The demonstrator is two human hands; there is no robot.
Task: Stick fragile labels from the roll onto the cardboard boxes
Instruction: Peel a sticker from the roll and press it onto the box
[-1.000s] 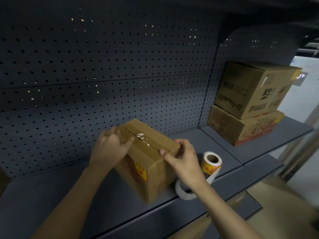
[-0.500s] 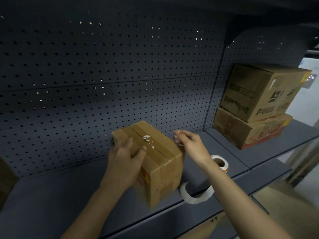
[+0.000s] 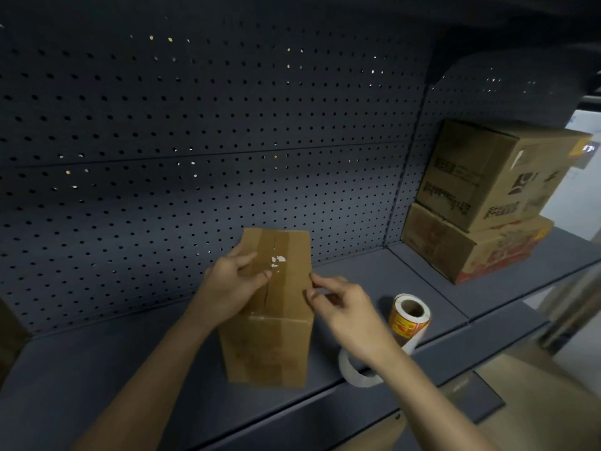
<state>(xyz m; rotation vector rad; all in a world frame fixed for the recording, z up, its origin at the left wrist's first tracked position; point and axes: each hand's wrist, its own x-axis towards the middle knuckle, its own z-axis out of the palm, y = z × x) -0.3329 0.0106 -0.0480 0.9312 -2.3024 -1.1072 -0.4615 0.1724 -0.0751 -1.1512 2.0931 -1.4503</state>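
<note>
Cardboard box stands upright on the dark shelf, close to the pegboard panel, taped seam running away from the viewer. A white scrap clings to the tape. No fragile label shows on the top or the near face.

Left hand: lies over the box's top left edge, thumb across the top, fingers wrapped down the far side, gripping it.

Right hand: thumb and forefinger drawn close together at the box's top right edge. Whether they pinch a label, the cardboard or nothing, I cannot tell.

Label roll: stands on the shelf just right of the box, beside the right wrist, core hole up, red-and-yellow labels on its outer wrap. A white backing strip trails from it over the shelf's front lip.

Two stacked cartons sit well apart at the right end of the shelf.

Step, as I judge it: squaring up the box so a face is ready for labelling, or smoothing something at that right edge.

Next move likely calls for the right hand to go to the roll and peel one label free of the backing while the left steadies the box; then lay it flat on a bare face and press from the centre outward.
</note>
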